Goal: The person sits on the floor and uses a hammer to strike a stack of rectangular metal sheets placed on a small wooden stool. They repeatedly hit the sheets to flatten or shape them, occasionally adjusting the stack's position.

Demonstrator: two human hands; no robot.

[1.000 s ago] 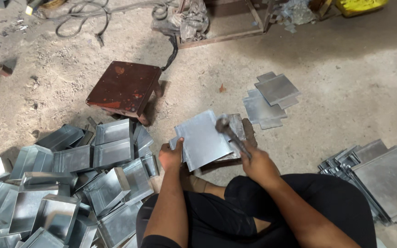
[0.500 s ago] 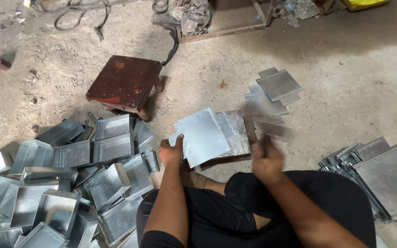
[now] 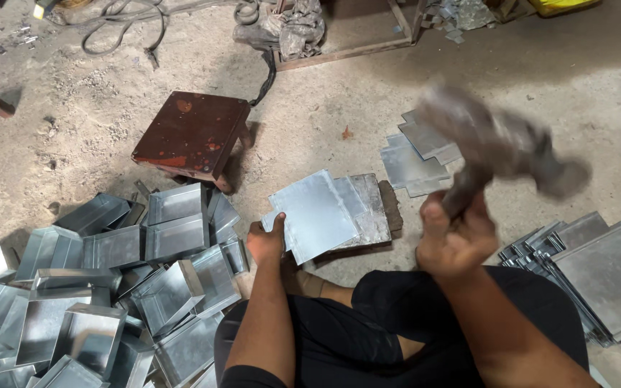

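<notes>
My left hand grips the near left edge of a flat square metal sheet that lies on a worn block on the floor. My right hand is closed around the handle of a hammer, raised high to the right of the sheet. The hammer head is blurred by motion. My legs in black trousers are folded below the block.
A heap of folded metal trays lies on the left. A rusty red low stool stands behind it. Flat sheets sit in a small pile beyond the block and a larger stack at right. Cables and scrap lie at the top.
My right hand has lifted the hammer from the sheet's right edge up toward the camera. The left hand and the sheet have stayed in place.
</notes>
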